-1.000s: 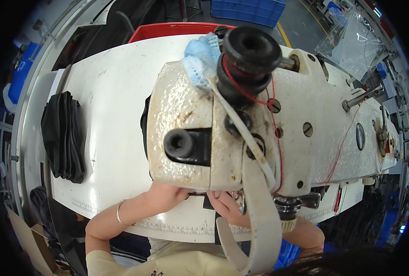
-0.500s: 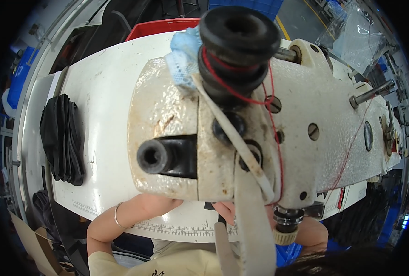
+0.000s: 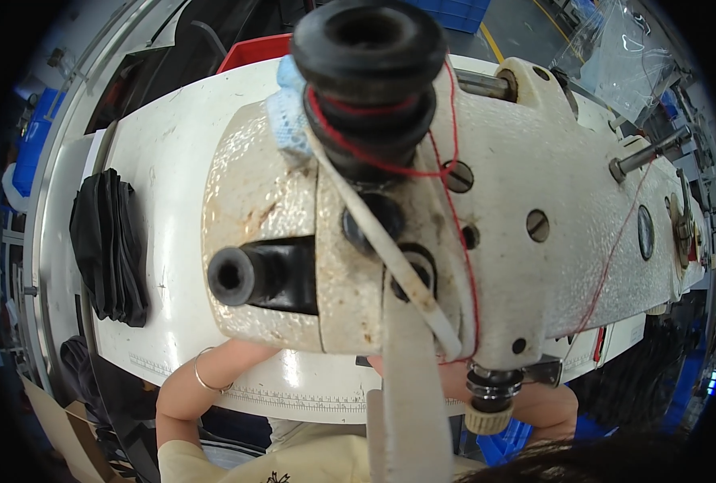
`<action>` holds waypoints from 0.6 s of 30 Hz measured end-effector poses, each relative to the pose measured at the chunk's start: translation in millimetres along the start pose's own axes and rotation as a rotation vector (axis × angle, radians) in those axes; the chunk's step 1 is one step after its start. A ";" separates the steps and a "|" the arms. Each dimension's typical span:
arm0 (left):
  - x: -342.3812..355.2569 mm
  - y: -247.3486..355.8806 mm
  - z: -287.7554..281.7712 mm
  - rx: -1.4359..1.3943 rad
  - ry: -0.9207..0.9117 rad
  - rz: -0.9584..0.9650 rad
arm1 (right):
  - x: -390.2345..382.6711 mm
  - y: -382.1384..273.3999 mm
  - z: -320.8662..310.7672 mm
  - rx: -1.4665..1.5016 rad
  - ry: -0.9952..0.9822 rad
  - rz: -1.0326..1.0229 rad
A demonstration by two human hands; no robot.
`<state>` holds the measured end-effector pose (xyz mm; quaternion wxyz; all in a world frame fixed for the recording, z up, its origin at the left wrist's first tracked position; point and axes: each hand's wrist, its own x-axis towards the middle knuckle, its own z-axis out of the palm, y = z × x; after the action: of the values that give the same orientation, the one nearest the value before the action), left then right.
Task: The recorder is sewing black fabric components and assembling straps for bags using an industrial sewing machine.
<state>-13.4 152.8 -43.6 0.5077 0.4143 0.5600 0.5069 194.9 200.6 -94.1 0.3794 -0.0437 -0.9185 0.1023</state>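
Observation:
A white industrial sewing machine (image 3: 487, 209) fills the middle of the view and covers most of both hands. My left hand (image 3: 251, 351) reaches in from the lower left, a thin bangle (image 3: 203, 372) on its wrist, and passes behind the machine's head end. Its fingers are hidden. Of my right hand (image 3: 376, 365) only a sliver shows below the machine, beside a pale fabric strip (image 3: 413, 386) hanging down in front. The right forearm (image 3: 547, 406) bends in from the lower right. Whatever the hands touch is out of sight.
Folded black fabric pieces (image 3: 110, 245) lie on the white table (image 3: 177, 161) at left. Red thread runs from a black knob (image 3: 370, 88) atop the machine, with blue netted cloth (image 3: 289, 121) beside it. A red bin (image 3: 253, 51) and blue crate (image 3: 458, 12) stand beyond.
The machine sits further left in the view. My left hand is now more covered by it, and less of my right hand's fingers shows. The black fabric stack has stayed in place.

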 end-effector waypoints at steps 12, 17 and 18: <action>-1.4 -16.4 17.2 0.861 0.027 0.954 | 1.0 1.5 -22.0 0.060 -0.160 -0.093; -16.1 -33.4 9.5 1.248 -0.113 0.941 | 1.9 -13.2 -5.4 0.093 0.047 0.151; -17.7 -36.6 7.9 1.249 -0.112 0.940 | -1.0 -13.7 -0.7 0.094 0.047 0.151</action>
<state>-1.3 131.3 -76.9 -0.0597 0.8418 0.4807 0.2383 196.1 187.2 -91.3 0.3938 -0.0972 -0.8976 0.1726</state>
